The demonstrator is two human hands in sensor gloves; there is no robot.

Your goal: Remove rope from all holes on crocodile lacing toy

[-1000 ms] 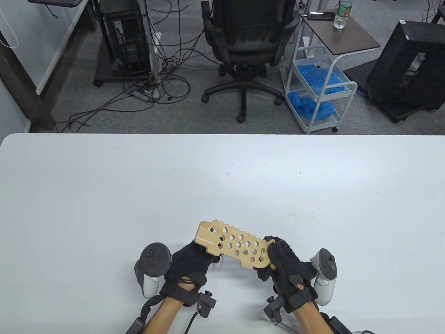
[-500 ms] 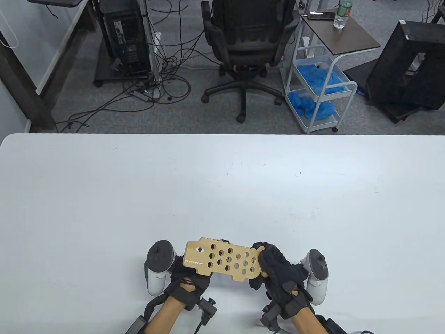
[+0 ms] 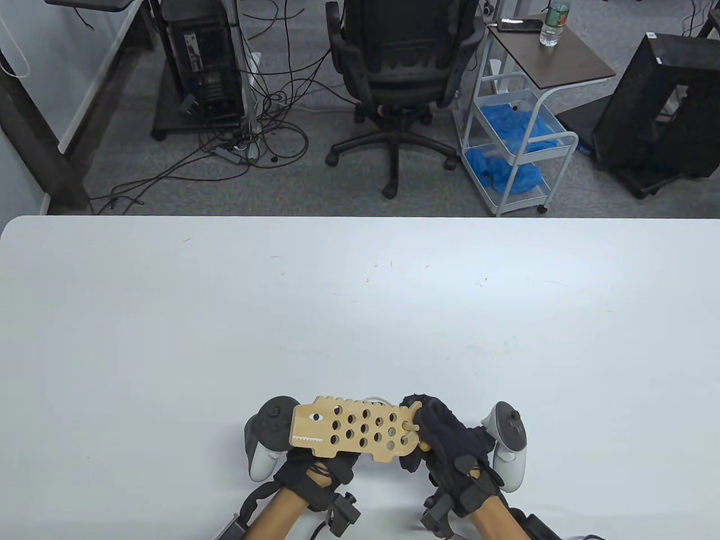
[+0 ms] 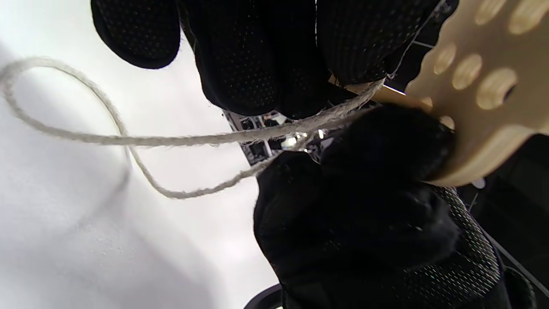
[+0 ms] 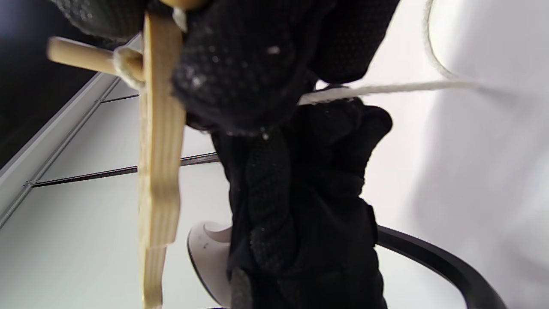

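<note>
The wooden crocodile lacing board (image 3: 354,430) is held flat above the table's near edge, head to the left. My left hand (image 3: 316,471) grips its head end from below; in the left wrist view the thumb and fingers (image 4: 274,64) clamp the board (image 4: 476,81), and the pale rope (image 4: 85,139) runs out between them in a loose loop. My right hand (image 3: 444,436) grips the tail end. In the right wrist view the board (image 5: 158,150) is edge-on, a wooden peg (image 5: 77,55) with knotted rope sticks through it, and rope (image 5: 386,88) trails off. A bit of rope (image 3: 378,400) shows behind the board.
The white table (image 3: 360,309) stretches ahead of the hands. Beyond its far edge stand an office chair (image 3: 402,73), a wire cart with blue gloves (image 3: 514,146) and a computer tower (image 3: 205,62) with floor cables.
Both hands brought the crocodile board toward the near edge and turned it level, its head swinging left. The left hand slid further under the head end.
</note>
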